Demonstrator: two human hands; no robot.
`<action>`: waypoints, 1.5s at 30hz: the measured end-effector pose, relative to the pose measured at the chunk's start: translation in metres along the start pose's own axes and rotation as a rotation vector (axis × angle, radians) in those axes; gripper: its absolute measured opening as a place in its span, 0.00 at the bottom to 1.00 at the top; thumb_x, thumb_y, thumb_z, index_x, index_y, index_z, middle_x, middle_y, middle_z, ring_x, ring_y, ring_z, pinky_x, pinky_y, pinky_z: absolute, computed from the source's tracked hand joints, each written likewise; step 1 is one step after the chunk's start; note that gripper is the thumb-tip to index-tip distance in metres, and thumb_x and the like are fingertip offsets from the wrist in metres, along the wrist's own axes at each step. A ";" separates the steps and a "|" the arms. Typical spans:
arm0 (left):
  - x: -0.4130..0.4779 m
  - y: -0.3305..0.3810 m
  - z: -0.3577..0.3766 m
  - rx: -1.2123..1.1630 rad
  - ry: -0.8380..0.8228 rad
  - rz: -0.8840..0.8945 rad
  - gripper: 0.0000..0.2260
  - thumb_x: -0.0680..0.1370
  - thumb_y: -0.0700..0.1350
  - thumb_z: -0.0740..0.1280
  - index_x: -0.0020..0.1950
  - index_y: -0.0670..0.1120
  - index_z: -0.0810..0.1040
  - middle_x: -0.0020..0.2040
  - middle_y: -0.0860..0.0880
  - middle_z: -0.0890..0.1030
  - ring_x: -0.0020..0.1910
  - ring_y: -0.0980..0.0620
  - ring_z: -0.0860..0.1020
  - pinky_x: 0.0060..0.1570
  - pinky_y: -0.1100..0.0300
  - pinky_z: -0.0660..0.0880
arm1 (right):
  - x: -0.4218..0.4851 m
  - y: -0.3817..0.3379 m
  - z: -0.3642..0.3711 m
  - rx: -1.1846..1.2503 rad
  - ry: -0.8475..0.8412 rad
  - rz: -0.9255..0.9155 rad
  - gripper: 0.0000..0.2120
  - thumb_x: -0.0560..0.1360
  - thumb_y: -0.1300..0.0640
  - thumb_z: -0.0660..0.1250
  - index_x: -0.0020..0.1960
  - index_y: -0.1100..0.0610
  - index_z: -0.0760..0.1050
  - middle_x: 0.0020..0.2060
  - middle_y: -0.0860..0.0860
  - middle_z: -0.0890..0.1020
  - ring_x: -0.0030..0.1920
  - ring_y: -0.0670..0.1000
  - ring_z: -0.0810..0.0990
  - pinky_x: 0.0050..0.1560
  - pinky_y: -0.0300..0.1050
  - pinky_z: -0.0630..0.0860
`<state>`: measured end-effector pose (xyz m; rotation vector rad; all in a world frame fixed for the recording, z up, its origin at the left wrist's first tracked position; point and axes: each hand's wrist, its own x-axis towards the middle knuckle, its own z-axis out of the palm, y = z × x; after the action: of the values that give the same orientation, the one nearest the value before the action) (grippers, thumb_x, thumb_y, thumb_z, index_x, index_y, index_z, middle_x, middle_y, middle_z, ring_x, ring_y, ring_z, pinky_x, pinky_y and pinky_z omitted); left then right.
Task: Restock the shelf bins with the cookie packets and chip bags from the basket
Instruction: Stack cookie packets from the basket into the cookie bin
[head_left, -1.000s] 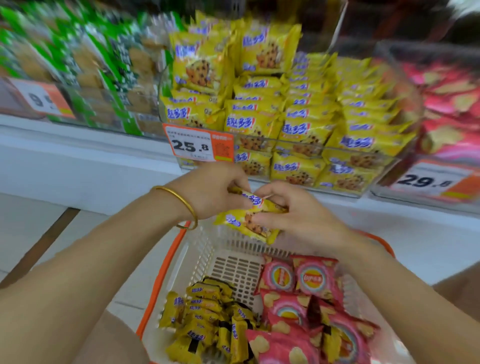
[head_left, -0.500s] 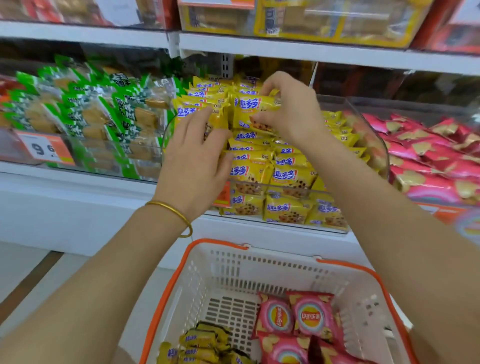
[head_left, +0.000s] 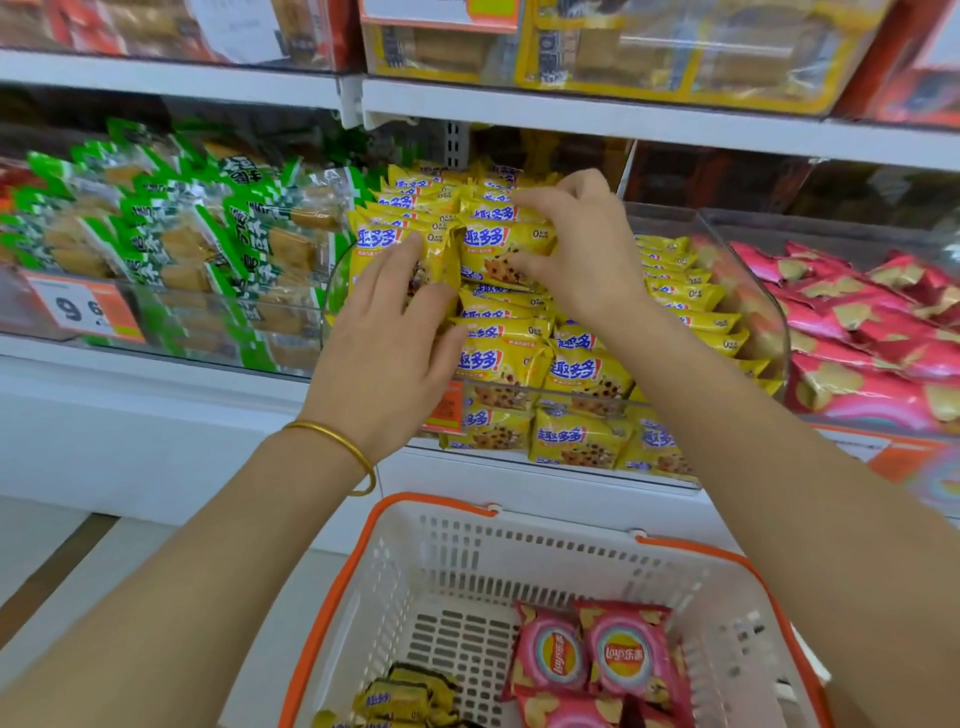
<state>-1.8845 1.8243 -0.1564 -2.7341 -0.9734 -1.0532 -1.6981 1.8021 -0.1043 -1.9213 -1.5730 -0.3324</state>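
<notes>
Two hands work at the yellow bin (head_left: 769, 322). Right hand (head_left: 576, 254) pinches one cookie packet (head_left: 501, 252) at its end, thumb below, fingers curled over the top, on the pile. Left hand (head_left: 395, 332) has straight, close-set fingers pressing the next stack (head_left: 400, 244). Film looks slick, packet light and puffy, and the cookies are likely brittle: best held by the crimped ends, no squeezing. Spare packets (head_left: 400, 696) and chip bags (head_left: 623, 654) lie in the basket (head_left: 467, 561).

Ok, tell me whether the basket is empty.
Not empty: the basket holds pink chip bags at right and yellow cookie packets at lower left, with bare floor between.
</notes>
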 end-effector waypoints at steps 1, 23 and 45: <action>-0.001 0.000 -0.001 -0.003 -0.001 0.000 0.21 0.79 0.52 0.54 0.57 0.39 0.77 0.71 0.36 0.66 0.71 0.36 0.63 0.69 0.45 0.61 | -0.002 0.000 -0.001 -0.008 0.016 -0.002 0.26 0.72 0.53 0.72 0.69 0.49 0.70 0.59 0.52 0.69 0.60 0.54 0.69 0.57 0.47 0.72; -0.128 0.006 0.000 0.086 -0.461 0.219 0.15 0.75 0.45 0.57 0.49 0.40 0.80 0.57 0.39 0.78 0.52 0.38 0.77 0.39 0.45 0.79 | -0.256 0.024 0.150 0.215 -1.013 0.098 0.07 0.76 0.61 0.63 0.54 0.59 0.76 0.50 0.55 0.80 0.52 0.54 0.78 0.48 0.41 0.69; -0.112 0.007 0.041 0.098 -0.888 0.103 0.14 0.81 0.48 0.56 0.64 0.50 0.73 0.61 0.51 0.74 0.60 0.51 0.72 0.53 0.52 0.74 | -0.274 0.065 0.149 0.847 -1.095 0.671 0.06 0.77 0.62 0.65 0.51 0.54 0.78 0.38 0.50 0.76 0.35 0.49 0.74 0.41 0.44 0.74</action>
<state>-1.9203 1.7695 -0.2567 -3.1130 -0.8696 0.2890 -1.7351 1.6698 -0.3917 -1.7646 -1.1205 1.6184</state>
